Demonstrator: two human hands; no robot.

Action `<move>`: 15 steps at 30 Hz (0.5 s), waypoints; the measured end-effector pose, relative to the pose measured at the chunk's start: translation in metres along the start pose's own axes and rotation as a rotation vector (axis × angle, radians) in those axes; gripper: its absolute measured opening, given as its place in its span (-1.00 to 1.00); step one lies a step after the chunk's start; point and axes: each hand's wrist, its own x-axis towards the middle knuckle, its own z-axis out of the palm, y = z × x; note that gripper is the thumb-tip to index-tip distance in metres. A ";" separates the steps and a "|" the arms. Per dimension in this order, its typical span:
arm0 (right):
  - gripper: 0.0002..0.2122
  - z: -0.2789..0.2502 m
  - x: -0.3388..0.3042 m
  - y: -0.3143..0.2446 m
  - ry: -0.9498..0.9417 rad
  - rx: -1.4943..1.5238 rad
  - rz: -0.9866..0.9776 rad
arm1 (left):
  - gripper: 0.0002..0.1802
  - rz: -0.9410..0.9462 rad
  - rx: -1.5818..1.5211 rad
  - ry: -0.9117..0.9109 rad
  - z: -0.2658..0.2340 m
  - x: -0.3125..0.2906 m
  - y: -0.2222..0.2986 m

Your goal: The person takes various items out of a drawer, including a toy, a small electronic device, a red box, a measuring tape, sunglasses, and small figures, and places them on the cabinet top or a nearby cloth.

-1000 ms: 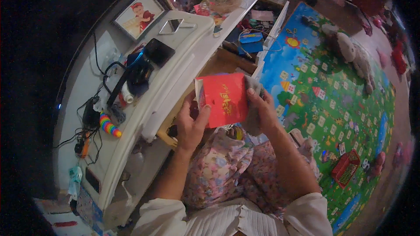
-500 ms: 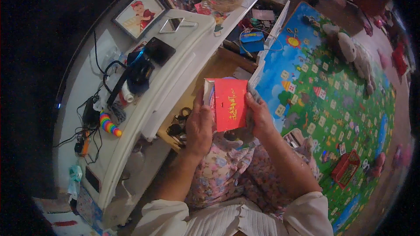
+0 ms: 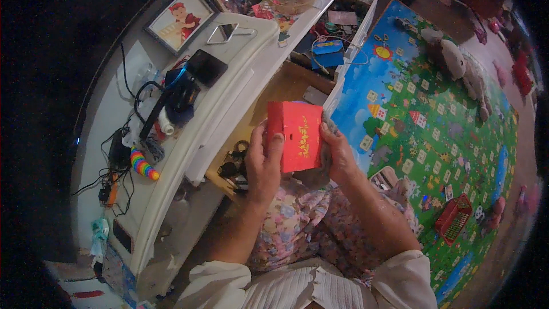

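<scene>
Over my lap I hold a red paper box (image 3: 301, 129) with gold lettering between both hands. My left hand (image 3: 264, 163) is closed on its left edge, thumb along the front face. My right hand (image 3: 342, 151) grips the right side, with the thumb on top. A grey cloth (image 3: 319, 178) shows beneath the box and against my right fingers; how it is held is partly hidden. Behind the box is an open wooden drawer (image 3: 274, 92), with dark coiled items (image 3: 231, 167) in its near end.
On the white cabinet (image 3: 229, 86) to the left lie a black device (image 3: 207, 68), cables, a rainbow toy (image 3: 143, 165) and a framed picture (image 3: 181, 18). A second open drawer holds a blue pouch (image 3: 328, 53). A patterned play mat (image 3: 423, 120) with a red basket (image 3: 454, 219) covers the right floor.
The box's left side, which showed a pale open edge with something inside, is now covered by a red flap. My left fingers have shifted slightly onto that edge.
</scene>
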 end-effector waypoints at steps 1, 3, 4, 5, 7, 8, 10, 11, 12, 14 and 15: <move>-0.71 -0.001 0.000 0.000 0.001 0.007 -0.004 | -0.53 -0.061 -0.103 0.006 0.001 0.000 0.000; -0.72 -0.001 0.001 0.000 0.000 0.015 -0.007 | -0.57 -0.123 -0.203 0.015 0.002 -0.001 0.001; -0.72 -0.001 0.001 0.001 -0.002 0.004 -0.017 | -0.61 -0.152 -0.252 0.024 0.002 -0.001 0.002; -0.72 0.000 0.002 0.001 -0.002 -0.007 -0.027 | -0.66 -0.181 -0.301 0.033 0.001 -0.001 0.003; -0.71 -0.002 0.002 0.001 -0.003 -0.032 -0.046 | -0.68 -0.207 -0.311 0.036 0.001 0.001 -0.001; -0.71 -0.003 0.002 0.001 -0.005 -0.056 -0.064 | -0.69 -0.234 -0.321 0.039 0.002 0.002 -0.003; -0.70 0.003 0.001 0.002 -0.008 -0.025 -0.073 | -0.65 -0.210 -0.303 0.047 0.002 0.000 -0.008; -0.69 0.006 0.000 0.002 -0.008 0.005 -0.083 | -0.61 -0.186 -0.287 0.054 0.002 -0.001 -0.009; -0.69 0.008 -0.002 0.001 -0.009 0.006 -0.082 | -0.61 -0.186 -0.286 0.055 0.003 -0.002 -0.008; -0.68 0.010 -0.004 -0.002 -0.031 -0.049 -0.111 | -0.68 -0.169 -0.258 0.055 0.004 -0.003 -0.006; -0.68 0.005 -0.003 -0.002 -0.028 -0.050 -0.114 | -0.68 -0.170 -0.260 0.052 0.005 -0.003 -0.003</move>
